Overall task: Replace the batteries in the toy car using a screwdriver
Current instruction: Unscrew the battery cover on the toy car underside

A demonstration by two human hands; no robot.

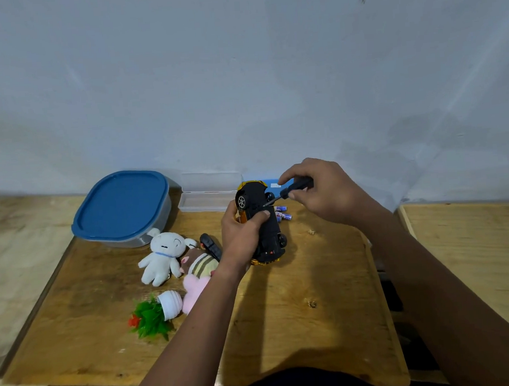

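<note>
The yellow toy car (260,222) is turned on its side above the wooden table (300,310), its black underside facing right. My left hand (241,239) grips the car's body, thumb pressed on the underside. My right hand (319,192) holds a black-handled screwdriver (295,188), whose metal tip touches the underside near the upper wheel. Several small batteries (283,213) lie on the table just right of the car, partly hidden behind it.
A blue-lidded plastic container (121,208) stands at the back left, an open clear case (205,196) beside it. A white plush (161,256), a striped plush (199,264), a pink plush (194,290), a black part (210,245) and a tipped plant pot (159,314) lie left of my arm.
</note>
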